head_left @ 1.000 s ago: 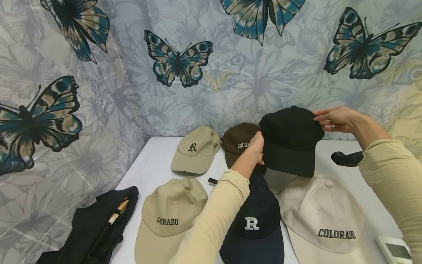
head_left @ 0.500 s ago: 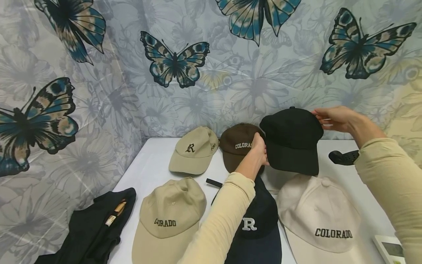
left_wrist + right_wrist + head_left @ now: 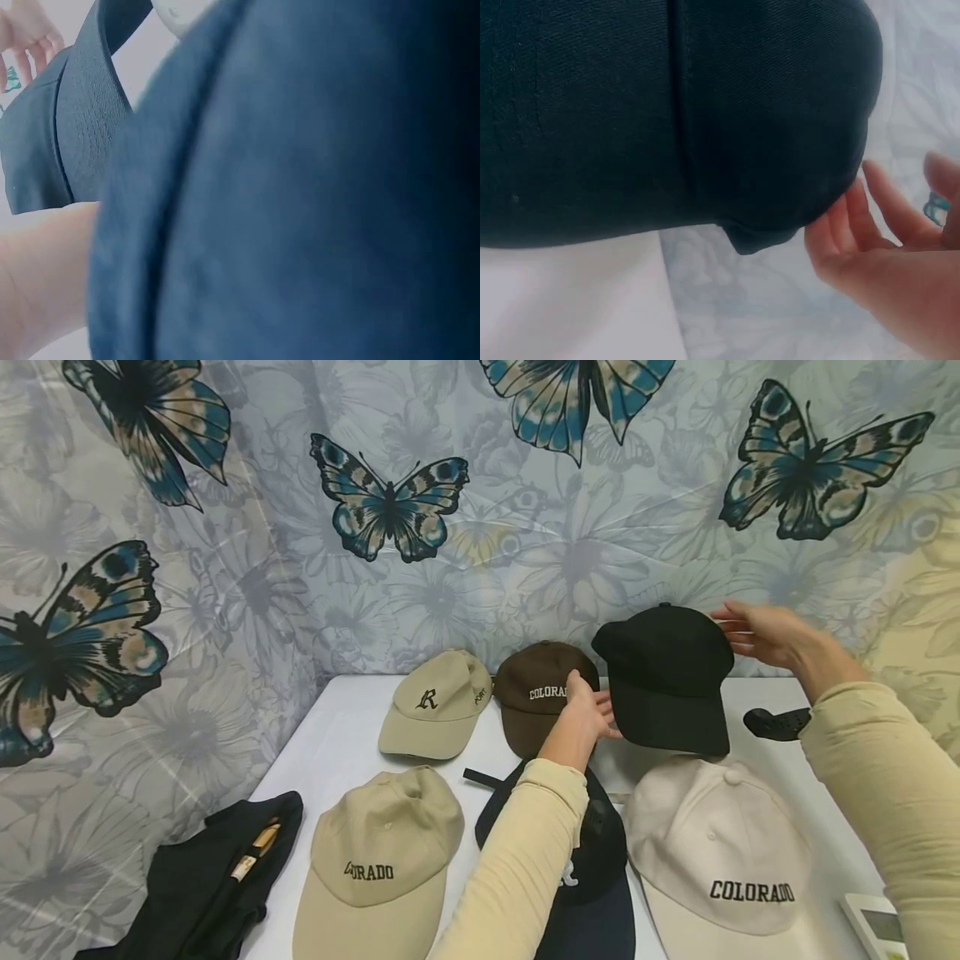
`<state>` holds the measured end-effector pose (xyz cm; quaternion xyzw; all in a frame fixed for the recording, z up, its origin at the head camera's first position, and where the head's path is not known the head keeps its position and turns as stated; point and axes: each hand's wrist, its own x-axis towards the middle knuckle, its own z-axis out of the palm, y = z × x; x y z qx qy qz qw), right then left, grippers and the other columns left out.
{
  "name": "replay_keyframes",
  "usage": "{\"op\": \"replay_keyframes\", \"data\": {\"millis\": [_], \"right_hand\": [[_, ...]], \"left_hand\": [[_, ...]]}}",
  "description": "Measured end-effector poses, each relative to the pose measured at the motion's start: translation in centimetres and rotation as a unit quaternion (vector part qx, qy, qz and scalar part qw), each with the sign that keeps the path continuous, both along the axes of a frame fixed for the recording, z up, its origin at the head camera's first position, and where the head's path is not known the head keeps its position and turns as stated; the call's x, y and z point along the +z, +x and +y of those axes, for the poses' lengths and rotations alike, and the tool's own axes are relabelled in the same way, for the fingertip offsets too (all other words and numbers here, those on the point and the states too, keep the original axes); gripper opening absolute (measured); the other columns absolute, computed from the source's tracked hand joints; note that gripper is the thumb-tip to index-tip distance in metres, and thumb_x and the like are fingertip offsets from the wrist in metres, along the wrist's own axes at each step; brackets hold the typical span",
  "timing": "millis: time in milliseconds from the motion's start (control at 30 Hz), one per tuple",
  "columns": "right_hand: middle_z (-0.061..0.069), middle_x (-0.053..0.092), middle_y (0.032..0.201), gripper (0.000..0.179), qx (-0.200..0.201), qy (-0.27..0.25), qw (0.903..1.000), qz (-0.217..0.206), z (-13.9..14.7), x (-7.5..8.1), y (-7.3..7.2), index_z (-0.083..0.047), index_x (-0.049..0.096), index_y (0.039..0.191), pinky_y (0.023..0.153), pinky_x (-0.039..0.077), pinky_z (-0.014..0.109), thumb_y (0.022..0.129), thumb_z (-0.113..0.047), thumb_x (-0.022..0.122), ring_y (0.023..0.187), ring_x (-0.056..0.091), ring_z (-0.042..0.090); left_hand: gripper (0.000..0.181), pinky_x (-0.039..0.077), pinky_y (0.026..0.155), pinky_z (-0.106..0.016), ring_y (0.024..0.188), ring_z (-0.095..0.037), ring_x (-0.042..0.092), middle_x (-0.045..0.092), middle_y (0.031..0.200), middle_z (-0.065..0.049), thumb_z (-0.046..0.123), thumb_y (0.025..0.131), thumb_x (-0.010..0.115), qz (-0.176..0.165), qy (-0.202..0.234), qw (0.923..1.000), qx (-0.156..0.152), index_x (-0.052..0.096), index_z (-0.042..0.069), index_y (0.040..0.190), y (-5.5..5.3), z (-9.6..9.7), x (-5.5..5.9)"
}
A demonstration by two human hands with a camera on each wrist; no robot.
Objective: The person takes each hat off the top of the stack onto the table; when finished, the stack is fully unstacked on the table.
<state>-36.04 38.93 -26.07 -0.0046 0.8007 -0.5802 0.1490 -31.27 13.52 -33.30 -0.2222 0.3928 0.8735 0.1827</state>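
Observation:
A plain black baseball cap point(image 3: 663, 677) stands crown up at the back right, its brim toward me. My left hand point(image 3: 585, 714) is beside the cap's left edge, thumb raised and fingers extended. On the other side, my right hand point(image 3: 772, 635) reaches in with nearly straight fingers. In the right wrist view, several fingertips point(image 3: 838, 221) of that hand rest along the crown's edge. Dark blue fabric point(image 3: 300, 187) fills most of the left wrist view and hides much of the left hand. A brown COLORADO cap point(image 3: 525, 718) sits just behind the left hand.
A navy cap point(image 3: 592, 918) lies under my left forearm. Nearby are a cream COLORADO cap point(image 3: 712, 843), a khaki COLORADO cap point(image 3: 382, 835) and a beige R cap point(image 3: 435, 718). Black cloth point(image 3: 202, 877) lies left; a black perforated object point(image 3: 776, 724) and white device point(image 3: 873, 927) lie right.
The left hand has loosened from the black cap's side and its fingers have spread. The cap's brim has shifted slightly right. The right hand's fingers have straightened a little, and the head view has turned slightly right.

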Motion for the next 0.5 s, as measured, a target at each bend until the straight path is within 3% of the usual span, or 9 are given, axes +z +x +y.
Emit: {"op": "replay_keyframes", "data": {"millis": [100, 167, 233, 333, 400, 433, 500], "right_hand": [[-0.004, 0.034, 0.126, 0.041, -0.004, -0.031, 0.9995, 0.003, 0.7, -0.3, 0.1, -0.036, 0.049, 0.12, 0.099, 0.031, 0.026, 0.092, -0.062, 0.031, 0.102, 0.04, 0.004], [-0.008, 0.04, 0.117, 0.033, -0.013, -0.063, 0.9979, 0.002, 1.0, -0.5, 0.1, -0.039, 0.057, 0.097, 0.094, 0.033, 0.024, 0.092, -0.061, 0.033, 0.098, 0.043, 0.002], [-0.011, 0.045, 0.106, 0.033, -0.023, -0.094, 0.9953, 0.001, 1.2, -0.7, 0.2, -0.04, 0.061, 0.085, 0.091, 0.034, 0.023, 0.092, -0.06, 0.036, 0.094, 0.046, 0.002], [-0.013, 0.048, 0.101, 0.034, -0.038, -0.128, 0.991, -0.004, 1.4, -1.0, 0.3, -0.037, 0.062, 0.087, 0.096, 0.03, 0.025, 0.092, -0.059, 0.038, 0.095, 0.045, 0.003], [-0.013, 0.046, 0.106, 0.034, -0.041, -0.133, 0.9902, -0.007, 1.6, -1.3, 0.4, -0.034, 0.058, 0.097, 0.104, 0.024, 0.028, 0.092, -0.06, 0.036, 0.097, 0.043, 0.004], [-0.013, 0.044, 0.109, 0.035, -0.044, -0.138, 0.9894, -0.01, 1.6, -1.4, 0.5, -0.033, 0.056, 0.101, 0.107, 0.02, 0.029, 0.092, -0.06, 0.036, 0.099, 0.042, 0.004], [-0.013, 0.042, 0.111, 0.035, -0.048, -0.142, 0.9887, -0.012, 1.8, -1.7, 0.5, -0.033, 0.055, 0.102, 0.109, 0.016, 0.031, 0.092, -0.06, 0.035, 0.1, 0.04, 0.004]], "left_hand": [[0.07, 0.022, 0.102, -0.065, 0.118, -0.04, 0.049, 0.057, 0.115, -0.024, 0.052, 0.097, 0.034, -0.006, 0.004, 1.0, 0.002, 0.058, -0.011, 0.118, 0.1, 0.5, 0.1], [0.07, 0.023, 0.102, -0.065, 0.117, -0.04, 0.05, 0.057, 0.113, -0.023, 0.053, 0.097, 0.035, -0.011, 0.006, 0.9999, 0.006, 0.058, -0.01, 0.117, 0.1, 0.8, 0.1], [0.07, 0.023, 0.102, -0.065, 0.116, -0.04, 0.051, 0.057, 0.113, -0.022, 0.053, 0.096, 0.035, -0.016, 0.007, 0.9998, 0.011, 0.059, -0.01, 0.116, 0.1, 1.2, 0.1], [0.069, 0.023, 0.102, -0.065, 0.116, -0.04, 0.051, 0.057, 0.115, -0.022, 0.053, 0.096, 0.035, -0.024, 0.013, 0.9995, 0.013, 0.058, -0.01, 0.117, -0.2, 1.6, -0.1], [0.069, 0.023, 0.102, -0.065, 0.117, -0.039, 0.05, 0.057, 0.117, -0.022, 0.053, 0.096, 0.035, -0.029, 0.016, 0.9994, 0.012, 0.058, -0.009, 0.118, -0.4, 2.0, -0.3], [0.073, 0.024, 0.101, -0.066, 0.116, -0.04, 0.051, 0.057, 0.117, -0.023, 0.056, 0.095, 0.034, -0.027, 0.016, 0.9994, 0.012, 0.057, -0.009, 0.118, -1.1, 2.4, -1.1], [0.073, 0.024, 0.101, -0.066, 0.116, -0.039, 0.051, 0.056, 0.118, -0.022, 0.056, 0.095, 0.034, -0.028, 0.016, 0.9994, 0.012, 0.057, -0.009, 0.119, -1.3, 2.7, -1.3]]}}
